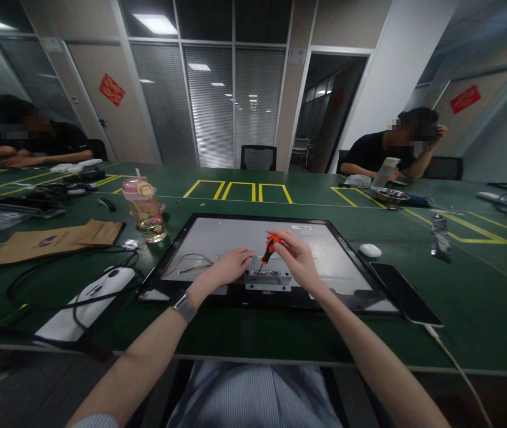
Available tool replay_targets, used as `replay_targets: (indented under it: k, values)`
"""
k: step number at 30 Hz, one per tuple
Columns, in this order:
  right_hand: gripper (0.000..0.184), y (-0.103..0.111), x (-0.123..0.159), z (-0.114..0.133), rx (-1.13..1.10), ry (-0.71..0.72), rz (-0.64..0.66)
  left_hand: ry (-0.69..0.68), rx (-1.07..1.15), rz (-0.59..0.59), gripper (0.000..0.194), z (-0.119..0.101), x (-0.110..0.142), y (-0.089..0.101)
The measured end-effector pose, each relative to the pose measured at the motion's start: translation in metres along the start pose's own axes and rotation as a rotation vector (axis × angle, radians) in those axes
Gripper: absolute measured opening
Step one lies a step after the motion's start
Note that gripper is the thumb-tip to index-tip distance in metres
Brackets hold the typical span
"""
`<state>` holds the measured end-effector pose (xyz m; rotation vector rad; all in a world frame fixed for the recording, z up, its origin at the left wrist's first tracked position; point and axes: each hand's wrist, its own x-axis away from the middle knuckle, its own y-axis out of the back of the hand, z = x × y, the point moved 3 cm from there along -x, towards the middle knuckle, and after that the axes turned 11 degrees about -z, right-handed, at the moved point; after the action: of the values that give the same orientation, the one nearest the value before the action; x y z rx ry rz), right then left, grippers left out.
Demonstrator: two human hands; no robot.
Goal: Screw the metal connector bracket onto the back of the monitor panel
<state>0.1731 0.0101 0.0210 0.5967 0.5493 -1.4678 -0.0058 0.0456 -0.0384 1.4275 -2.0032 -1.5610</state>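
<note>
A flat monitor panel (217,238) lies back-up on the green table in front of me, its metal rear exposed inside a black frame. A small metal bracket with ports (269,279) sits near its front edge. My right hand (295,255) grips a screwdriver with an orange and black handle (270,248), tip angled down at the bracket. My left hand (229,266) rests on the panel just left of the bracket, fingers curled near the screwdriver tip. Thin coloured wires (186,261) loop over the panel to the left.
A pink-lidded water bottle (145,211), brown paper bag (52,238), white device with black cables (88,297), white mouse (370,250) and a phone on a charging cable (405,292) surround the panel. Two other people sit at the far left and far right.
</note>
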Motion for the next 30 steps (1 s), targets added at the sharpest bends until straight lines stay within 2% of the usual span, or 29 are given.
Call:
replay_targets:
  k: [6, 9, 12, 18, 24, 30]
  values:
    - [0.023, 0.0012, 0.0016, 0.0010, -0.034, -0.030, -0.032, 0.004, 0.012, -0.018, 0.032, 0.0014, 0.0006, -0.0005]
    - [0.029, -0.0002, 0.0023, -0.0002, -0.126, -0.097, 0.015, -0.006, 0.004, -0.019, 0.032, 0.0022, 0.0004, -0.0017]
    - [0.026, -0.0023, 0.0026, -0.0005, -0.202, -0.137, 0.074, -0.015, 0.009, -0.023, 0.032, 0.0038, -0.0007, -0.0036]
    - [0.017, -0.0025, 0.0017, 0.0031, -0.174, -0.093, 0.101, -0.021, 0.017, -0.005, 0.032, 0.0078, -0.0029, -0.0073]
    - [0.029, -0.0007, 0.0004, 0.0042, -0.139, -0.105, 0.120, -0.010, 0.011, -0.018, 0.032, 0.0053, -0.0011, -0.0048]
    - [0.031, -0.0012, 0.0006, 0.0039, -0.109, -0.080, 0.115, -0.007, 0.013, -0.024, 0.032, 0.0032, -0.0002, -0.0029]
